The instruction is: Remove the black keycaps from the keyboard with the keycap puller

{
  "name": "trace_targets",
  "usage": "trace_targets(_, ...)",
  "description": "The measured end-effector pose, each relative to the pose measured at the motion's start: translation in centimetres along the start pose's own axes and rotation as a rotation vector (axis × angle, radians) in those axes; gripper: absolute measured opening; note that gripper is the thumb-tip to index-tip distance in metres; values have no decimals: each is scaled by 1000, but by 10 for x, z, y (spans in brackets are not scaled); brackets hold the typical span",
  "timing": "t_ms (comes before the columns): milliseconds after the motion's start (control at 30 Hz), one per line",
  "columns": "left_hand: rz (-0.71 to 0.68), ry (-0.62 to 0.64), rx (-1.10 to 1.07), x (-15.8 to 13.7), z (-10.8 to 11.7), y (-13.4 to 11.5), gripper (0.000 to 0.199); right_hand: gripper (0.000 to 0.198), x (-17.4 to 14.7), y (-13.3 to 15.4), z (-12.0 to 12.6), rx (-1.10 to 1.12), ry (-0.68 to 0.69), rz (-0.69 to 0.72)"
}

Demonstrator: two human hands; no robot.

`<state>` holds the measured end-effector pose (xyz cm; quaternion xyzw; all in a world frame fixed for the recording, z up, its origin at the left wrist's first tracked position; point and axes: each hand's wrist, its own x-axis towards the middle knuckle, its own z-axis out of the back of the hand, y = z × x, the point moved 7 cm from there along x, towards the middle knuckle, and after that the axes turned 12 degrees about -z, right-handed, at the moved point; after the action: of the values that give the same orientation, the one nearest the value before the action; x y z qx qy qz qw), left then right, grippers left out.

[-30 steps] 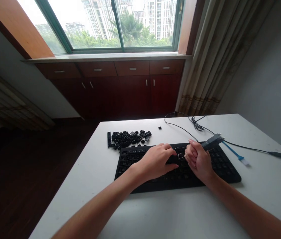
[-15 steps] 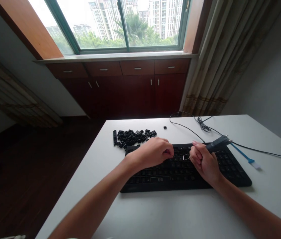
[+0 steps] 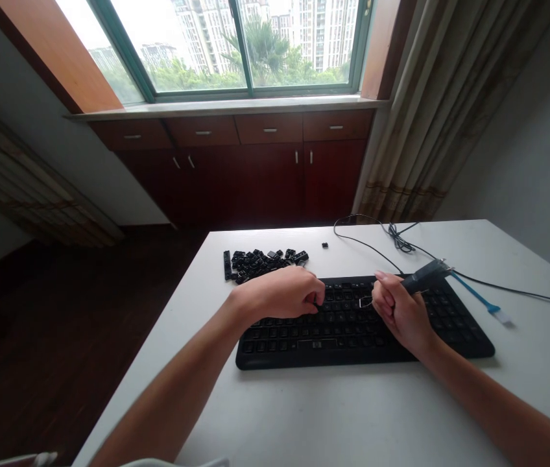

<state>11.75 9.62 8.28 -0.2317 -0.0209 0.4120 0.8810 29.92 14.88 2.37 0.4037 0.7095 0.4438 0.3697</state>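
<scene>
A black keyboard (image 3: 275,361) lies on the white table, several of its key positions without caps. My left hand (image 3: 285,293) is over its upper left part, fingers pinched together. Whatever is between those fingertips, if anything, is hidden. In my right hand (image 3: 401,314), closed above the keyboard's right half, is a dark-handled keycap puller (image 3: 423,275). Its thin wire loop points left, and metal prongs stick out at the other end. Just behind my left hand lies a pile of loose black keycaps (image 3: 260,263).
A single keycap (image 3: 324,245) lies behind the keyboard. A blue brush (image 3: 479,298) with white bristles rests to the right. A black cable (image 3: 401,241) runs in loops across the back to the right side of the white table (image 3: 343,415).
My left hand has moved left over the keyboard, toward the keycap pile. My right hand stays nearly in place with the puller. The whole view has shifted slightly.
</scene>
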Motion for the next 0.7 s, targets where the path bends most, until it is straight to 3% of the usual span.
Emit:
trace_targets(300, -64, -22, 49, 0, -3, 2, 16, 51, -1, 0, 0, -4, -7, -7)
trace_targets(533, -73, -109, 23, -8, 9, 12, 15, 51, 0, -1, -1, -12, -14, -11)
trace_targets(700, -35, -48, 9, -12, 6, 15, 11, 51, 0, -2, 0, -15, -13, -19)
